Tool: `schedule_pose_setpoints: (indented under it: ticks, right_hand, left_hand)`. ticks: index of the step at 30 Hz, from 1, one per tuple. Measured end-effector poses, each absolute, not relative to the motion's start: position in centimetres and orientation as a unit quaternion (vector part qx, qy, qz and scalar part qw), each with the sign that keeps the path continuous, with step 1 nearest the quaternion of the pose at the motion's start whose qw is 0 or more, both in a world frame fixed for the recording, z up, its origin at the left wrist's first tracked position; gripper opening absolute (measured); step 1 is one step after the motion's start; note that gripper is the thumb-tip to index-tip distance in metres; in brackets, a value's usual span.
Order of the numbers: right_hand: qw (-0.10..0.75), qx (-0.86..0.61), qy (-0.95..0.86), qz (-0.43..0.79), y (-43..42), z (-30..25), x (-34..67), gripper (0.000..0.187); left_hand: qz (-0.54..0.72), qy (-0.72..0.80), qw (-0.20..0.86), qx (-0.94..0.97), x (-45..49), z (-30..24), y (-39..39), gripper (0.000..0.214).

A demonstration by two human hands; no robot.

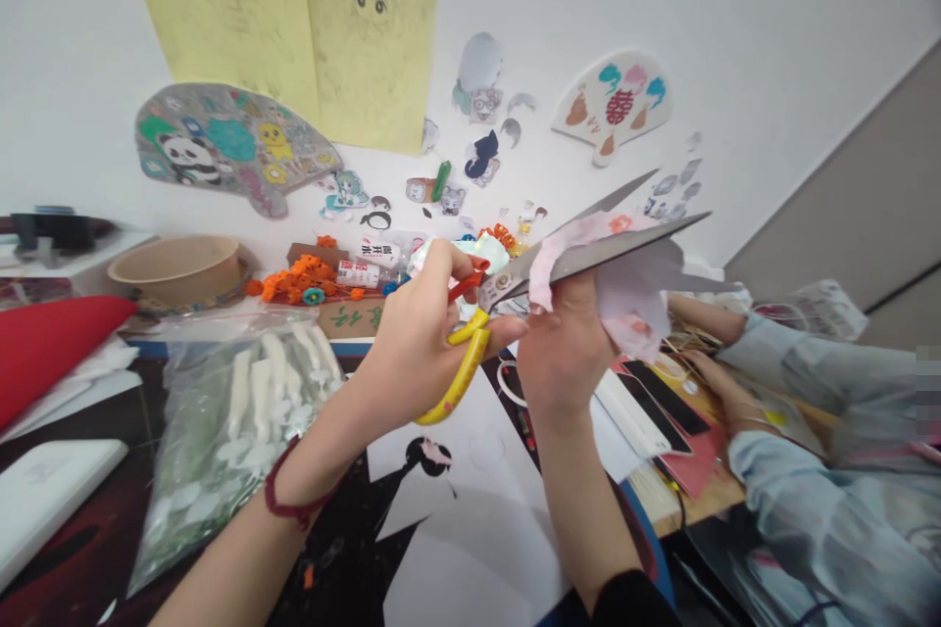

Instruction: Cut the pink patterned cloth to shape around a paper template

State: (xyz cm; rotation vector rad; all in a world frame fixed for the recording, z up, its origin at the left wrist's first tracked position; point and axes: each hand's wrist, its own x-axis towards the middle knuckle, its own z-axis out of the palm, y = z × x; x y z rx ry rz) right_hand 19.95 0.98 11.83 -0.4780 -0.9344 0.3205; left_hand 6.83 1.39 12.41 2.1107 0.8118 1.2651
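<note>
My left hand [416,328], with a red cord round its wrist, is closed through the yellow handles of a pair of scissors [515,279]. The long grey blades are parted and point up and to the right. A thin pink and white piece of paper [632,299] lies between the blades. My right hand [563,353] is closed on this paper from below, just right of the scissor pivot. Both hands are raised above a black and white printed sheet [470,509] on the table.
A clear plastic bag of white pieces [235,411] lies at the left, with a brown paper bowl [176,269] and orange paper flowers [301,279] behind it. Paper fans and cut-outs hang on the white wall. Another person in light blue sleeves [809,411] works at the right.
</note>
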Motion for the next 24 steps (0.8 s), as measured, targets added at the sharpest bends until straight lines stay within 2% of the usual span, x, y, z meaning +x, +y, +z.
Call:
schedule_pose_setpoints:
  ticks: [7, 16, 24]
  right_hand:
    - [0.864, -0.213, -0.428, 0.162, 0.8, 11.9, 19.9, 0.016]
    - [0.870, -0.218, -0.410, 0.164, 0.7, 12.1, 19.8, 0.020]
    - [0.853, -0.296, -0.394, 0.173, -0.3, 12.4, 19.5, 0.019]
  left_hand:
    - [0.477, 0.312, 0.228, 0.789, 6.9, 12.5, 1.2, 0.051]
    - [0.468, 0.316, 0.240, 0.790, 6.8, 12.3, 1.2, 0.052]
    - [0.486, 0.297, 0.237, 0.787, 6.7, 12.6, 1.5, 0.052]
